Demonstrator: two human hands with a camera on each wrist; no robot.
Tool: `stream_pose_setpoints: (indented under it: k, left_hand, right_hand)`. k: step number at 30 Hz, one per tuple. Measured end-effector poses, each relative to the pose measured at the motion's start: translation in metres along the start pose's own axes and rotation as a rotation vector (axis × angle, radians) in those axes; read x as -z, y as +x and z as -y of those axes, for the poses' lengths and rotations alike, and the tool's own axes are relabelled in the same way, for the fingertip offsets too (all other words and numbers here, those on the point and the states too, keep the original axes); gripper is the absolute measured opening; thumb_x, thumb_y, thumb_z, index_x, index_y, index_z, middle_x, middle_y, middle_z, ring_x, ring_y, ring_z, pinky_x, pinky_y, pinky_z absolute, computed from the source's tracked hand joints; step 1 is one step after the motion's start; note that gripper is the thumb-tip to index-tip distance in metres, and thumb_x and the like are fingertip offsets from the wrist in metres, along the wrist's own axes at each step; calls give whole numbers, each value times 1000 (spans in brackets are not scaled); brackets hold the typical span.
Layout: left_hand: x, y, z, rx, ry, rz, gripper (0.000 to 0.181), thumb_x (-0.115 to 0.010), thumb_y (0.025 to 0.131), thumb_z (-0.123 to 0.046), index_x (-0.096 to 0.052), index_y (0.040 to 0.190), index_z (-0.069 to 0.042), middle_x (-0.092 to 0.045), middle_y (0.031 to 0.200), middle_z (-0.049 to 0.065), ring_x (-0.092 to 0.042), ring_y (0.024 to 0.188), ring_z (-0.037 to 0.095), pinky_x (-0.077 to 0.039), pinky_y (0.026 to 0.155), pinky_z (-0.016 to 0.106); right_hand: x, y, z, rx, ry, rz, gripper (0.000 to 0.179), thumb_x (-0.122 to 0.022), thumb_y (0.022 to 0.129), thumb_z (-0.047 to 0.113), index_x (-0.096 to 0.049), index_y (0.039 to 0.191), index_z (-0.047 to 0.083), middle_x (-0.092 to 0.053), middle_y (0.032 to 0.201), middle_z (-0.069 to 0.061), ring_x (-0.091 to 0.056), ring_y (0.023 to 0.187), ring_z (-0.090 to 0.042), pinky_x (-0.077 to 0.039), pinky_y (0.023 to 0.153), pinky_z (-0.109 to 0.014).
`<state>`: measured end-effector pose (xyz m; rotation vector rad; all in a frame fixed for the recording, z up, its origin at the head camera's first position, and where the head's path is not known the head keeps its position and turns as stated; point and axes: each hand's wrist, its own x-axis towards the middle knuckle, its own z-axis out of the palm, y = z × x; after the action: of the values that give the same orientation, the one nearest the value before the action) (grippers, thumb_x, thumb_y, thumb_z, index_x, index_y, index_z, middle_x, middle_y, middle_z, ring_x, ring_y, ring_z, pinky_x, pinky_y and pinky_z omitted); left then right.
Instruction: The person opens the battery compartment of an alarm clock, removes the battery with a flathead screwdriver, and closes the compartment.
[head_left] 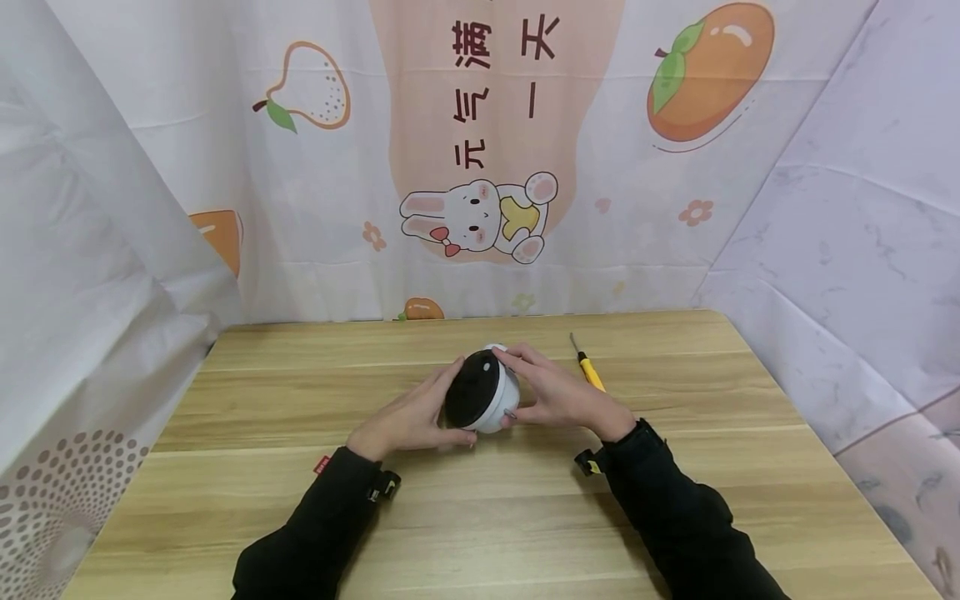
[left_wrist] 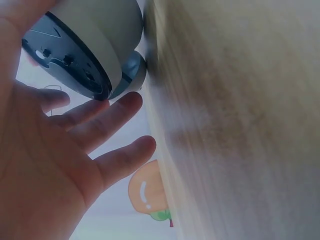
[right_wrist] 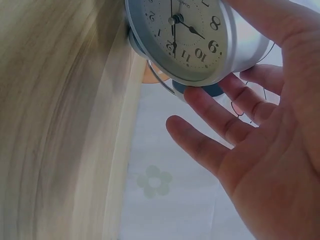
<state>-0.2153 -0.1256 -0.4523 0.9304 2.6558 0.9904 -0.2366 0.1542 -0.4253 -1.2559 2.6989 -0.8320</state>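
Observation:
A white twin-bell alarm clock [head_left: 506, 400] is held between both hands, tilted close over the wooden table. Its black back [head_left: 472, 387] faces the left side; in the right wrist view the numbered dial [right_wrist: 192, 35] shows, with a wire handle [right_wrist: 159, 77] and bells at its top. My left hand [head_left: 411, 418] holds the clock's left side with thumb and fingers, some fingers spread off it in the left wrist view. The right hand [head_left: 558, 393] grips the opposite side, thumb near the front edge and fingertips on the far rim.
A screwdriver [head_left: 588, 368] with a yellow handle and dark shaft lies on the wooden table [head_left: 285, 375], beyond the right hand. A printed white curtain [head_left: 330, 192] hangs behind the table's far edge, with more cloth at both sides.

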Motion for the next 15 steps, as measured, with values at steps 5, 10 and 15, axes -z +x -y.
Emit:
stream_pose_setpoints:
  k: [5, 10, 15]
  left_hand:
    - [0, 0, 1, 4, 1, -2, 118, -84, 81, -51, -8, 165, -20, -32, 159, 9, -45, 135, 23, -42, 107, 46]
    - [0, 0, 2, 14, 8, -3, 118, -83, 81, -54, -8, 165, -19, -32, 158, 8, -46, 135, 23, -43, 107, 46]
    - [0, 0, 2, 24, 10, -2, 117, -83, 81, -54, -9, 165, -21, -32, 158, 6, -47, 134, 23, -43, 106, 46]
  right_hand:
    - [-1, 0, -2, -12, 2, 3, 102, -86, 82, 39, -29, 159, 3, -44, 145, -8, -50, 128, -20, -46, 104, -40]
    - [-1, 0, -3, -45, 2, 39, 107, -84, 82, 45, -25, 160, 3, -40, 149, -9, -49, 130, -21, -45, 105, -41]
    - [-1, -1, -4, -57, 21, 51, 109, -85, 81, 45, -23, 161, 3, -38, 151, -10, -48, 131, -21, -44, 106, -42]
